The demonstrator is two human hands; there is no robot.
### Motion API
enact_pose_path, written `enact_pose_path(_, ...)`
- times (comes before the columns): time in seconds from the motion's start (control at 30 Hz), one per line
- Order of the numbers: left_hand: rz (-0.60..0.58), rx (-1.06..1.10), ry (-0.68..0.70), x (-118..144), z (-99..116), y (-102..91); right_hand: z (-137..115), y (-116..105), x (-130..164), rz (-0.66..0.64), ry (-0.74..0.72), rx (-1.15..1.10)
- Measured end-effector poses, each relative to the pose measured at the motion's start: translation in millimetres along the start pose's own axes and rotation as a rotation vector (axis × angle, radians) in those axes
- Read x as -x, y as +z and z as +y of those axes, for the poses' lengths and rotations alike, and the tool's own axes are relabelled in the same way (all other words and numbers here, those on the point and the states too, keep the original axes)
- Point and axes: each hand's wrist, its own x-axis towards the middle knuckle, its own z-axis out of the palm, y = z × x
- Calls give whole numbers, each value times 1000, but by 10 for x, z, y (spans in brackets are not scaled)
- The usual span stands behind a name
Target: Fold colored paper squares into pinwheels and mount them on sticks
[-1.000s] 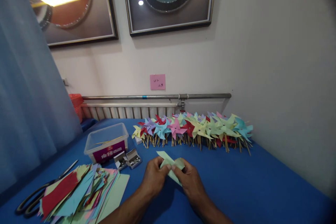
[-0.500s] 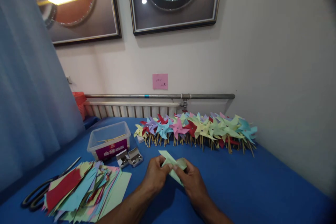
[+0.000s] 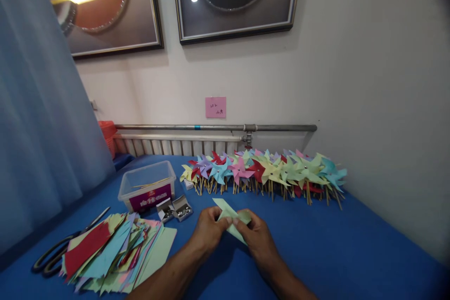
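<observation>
A pale green piece of paper [image 3: 225, 207], with its corners folded toward the middle, is held between both hands above the blue surface. My left hand [image 3: 210, 228] pinches it from the left, thumb on top near the centre. From the right, my right hand [image 3: 256, 233] grips the same paper, its thumb close to the left thumb. One curled flap rises beside the right fingers. The fingertips underneath are hidden. Left of the hands lie two small open boxes [image 3: 182, 208] with shiny metal pins or tacks.
Finished paper pinwheels [image 3: 272, 173] on sticks lie in a long row at the back. A clear plastic tub [image 3: 146, 186] holds a few thin sticks. Loose coloured paper [image 3: 119, 253] is piled front left, beside black-handled scissors [image 3: 66, 243]. A radiator [image 3: 168, 145] runs along the wall.
Both hands keep hold of the green paper in nearly the same place, with only slight finger movement. The whole view has shifted a little.
</observation>
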Motion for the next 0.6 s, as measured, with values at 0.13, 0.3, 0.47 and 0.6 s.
enact_pose_path(0.13,14,-2,9,6,-11,9,36,-11,-17,4,5,-1)
enact_pose_path(0.3,29,-21,28,18,13,15,46,-6,-34,2,32,-30)
enact_pose_path(0.47,13,-65,87,27,14,26,79,-11,-49,38,47,-22)
enact_pose_path(0.6,34,-141,106,35,3,31,41,-8,-26,77,32,18)
